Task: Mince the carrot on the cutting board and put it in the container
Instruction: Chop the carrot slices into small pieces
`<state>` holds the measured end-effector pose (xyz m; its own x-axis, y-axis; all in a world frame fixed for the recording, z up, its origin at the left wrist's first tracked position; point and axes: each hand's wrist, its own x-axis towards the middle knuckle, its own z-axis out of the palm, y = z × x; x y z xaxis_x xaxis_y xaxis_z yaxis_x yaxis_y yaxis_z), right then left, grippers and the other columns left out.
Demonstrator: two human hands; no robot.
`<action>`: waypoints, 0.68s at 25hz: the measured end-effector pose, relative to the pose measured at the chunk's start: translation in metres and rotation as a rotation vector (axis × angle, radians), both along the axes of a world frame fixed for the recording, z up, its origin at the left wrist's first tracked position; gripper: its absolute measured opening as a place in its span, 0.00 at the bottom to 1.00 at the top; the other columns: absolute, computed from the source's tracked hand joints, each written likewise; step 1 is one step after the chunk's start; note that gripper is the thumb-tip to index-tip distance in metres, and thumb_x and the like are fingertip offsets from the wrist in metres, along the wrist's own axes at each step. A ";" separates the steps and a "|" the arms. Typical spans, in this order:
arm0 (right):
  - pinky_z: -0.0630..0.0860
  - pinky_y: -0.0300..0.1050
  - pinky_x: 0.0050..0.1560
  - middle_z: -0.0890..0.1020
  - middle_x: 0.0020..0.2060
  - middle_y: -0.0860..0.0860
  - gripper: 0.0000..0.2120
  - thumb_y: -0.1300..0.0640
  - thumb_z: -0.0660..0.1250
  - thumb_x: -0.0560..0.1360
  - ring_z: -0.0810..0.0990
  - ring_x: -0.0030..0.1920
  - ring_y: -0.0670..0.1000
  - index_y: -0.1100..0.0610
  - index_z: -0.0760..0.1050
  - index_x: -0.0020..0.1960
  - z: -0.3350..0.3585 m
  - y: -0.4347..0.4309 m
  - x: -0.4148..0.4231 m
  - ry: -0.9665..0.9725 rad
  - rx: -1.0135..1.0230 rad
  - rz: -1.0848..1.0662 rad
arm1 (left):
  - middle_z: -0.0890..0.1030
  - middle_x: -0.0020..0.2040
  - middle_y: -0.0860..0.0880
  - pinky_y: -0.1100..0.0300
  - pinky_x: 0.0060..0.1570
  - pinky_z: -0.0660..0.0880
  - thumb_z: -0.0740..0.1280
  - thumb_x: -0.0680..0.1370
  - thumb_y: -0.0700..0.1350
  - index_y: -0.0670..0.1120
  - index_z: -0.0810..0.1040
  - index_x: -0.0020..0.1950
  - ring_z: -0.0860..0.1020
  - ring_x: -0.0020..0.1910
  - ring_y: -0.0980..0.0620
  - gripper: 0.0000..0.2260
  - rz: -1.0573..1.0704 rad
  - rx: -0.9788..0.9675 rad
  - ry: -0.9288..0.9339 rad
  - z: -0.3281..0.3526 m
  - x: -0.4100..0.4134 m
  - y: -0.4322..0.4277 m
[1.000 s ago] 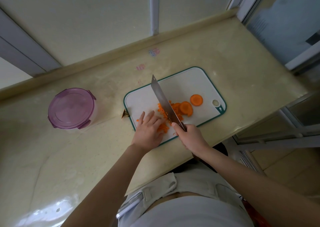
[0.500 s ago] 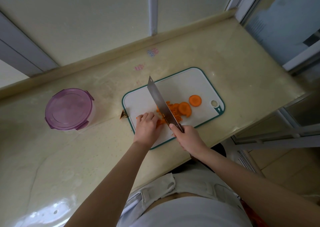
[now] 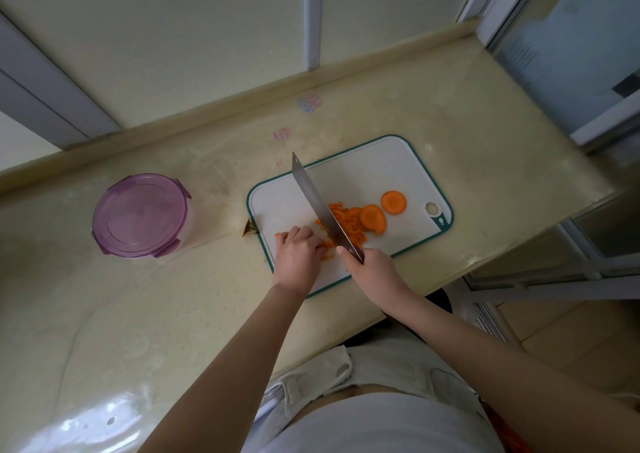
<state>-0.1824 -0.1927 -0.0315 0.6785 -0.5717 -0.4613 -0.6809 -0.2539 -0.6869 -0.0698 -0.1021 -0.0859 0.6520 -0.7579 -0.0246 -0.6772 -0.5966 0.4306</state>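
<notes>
Beside the board (image 3: 381,172), lidded container (image 3: 140,215); right grip (image 3: 372,269) clamps knife (image 3: 315,200); left grip (image 3: 298,255): hold unseen.

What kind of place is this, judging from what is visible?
Most likely a home kitchen: a pale countertop along a wall, a white cutting board with carrot pieces and a knife over them, and a lidded purple container nearby.

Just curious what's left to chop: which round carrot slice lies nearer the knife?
The lower-left slice, touching the minced pile; the other slice lies apart, nearer the board's hole.
</notes>
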 end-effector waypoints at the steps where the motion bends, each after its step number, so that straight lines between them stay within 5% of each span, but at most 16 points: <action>1: 0.63 0.36 0.28 0.68 0.25 0.49 0.22 0.46 0.59 0.80 0.68 0.27 0.48 0.56 0.64 0.30 0.000 -0.001 0.002 0.010 -0.005 0.010 | 0.77 0.40 0.46 0.52 0.50 0.64 0.68 0.74 0.42 0.43 0.83 0.45 0.73 0.45 0.44 0.05 0.003 0.009 0.003 0.000 0.000 -0.001; 9: 0.61 0.35 0.24 0.67 0.24 0.49 0.23 0.50 0.58 0.81 0.67 0.25 0.48 0.56 0.62 0.29 -0.008 0.002 0.007 0.061 -0.034 0.018 | 0.77 0.40 0.46 0.53 0.50 0.64 0.68 0.74 0.41 0.43 0.83 0.44 0.73 0.45 0.45 0.05 0.006 0.016 -0.002 0.002 0.000 -0.002; 13: 0.65 0.43 0.32 0.69 0.25 0.50 0.22 0.50 0.58 0.81 0.69 0.27 0.49 0.56 0.63 0.29 -0.008 -0.002 0.014 0.063 -0.023 0.007 | 0.76 0.35 0.47 0.50 0.44 0.68 0.72 0.70 0.40 0.43 0.82 0.37 0.74 0.38 0.44 0.02 0.020 -0.022 -0.022 0.000 -0.001 -0.002; 17: 0.70 0.45 0.37 0.71 0.28 0.51 0.22 0.47 0.57 0.81 0.75 0.34 0.54 0.56 0.65 0.31 -0.009 -0.009 0.019 0.063 0.015 -0.029 | 0.76 0.39 0.47 0.52 0.49 0.66 0.68 0.74 0.41 0.43 0.82 0.42 0.73 0.43 0.45 0.05 0.024 -0.001 0.005 0.000 -0.001 -0.002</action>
<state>-0.1631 -0.2015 -0.0408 0.6309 -0.5835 -0.5114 -0.7299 -0.2228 -0.6463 -0.0703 -0.1039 -0.0858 0.6699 -0.7420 -0.0278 -0.6604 -0.6125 0.4345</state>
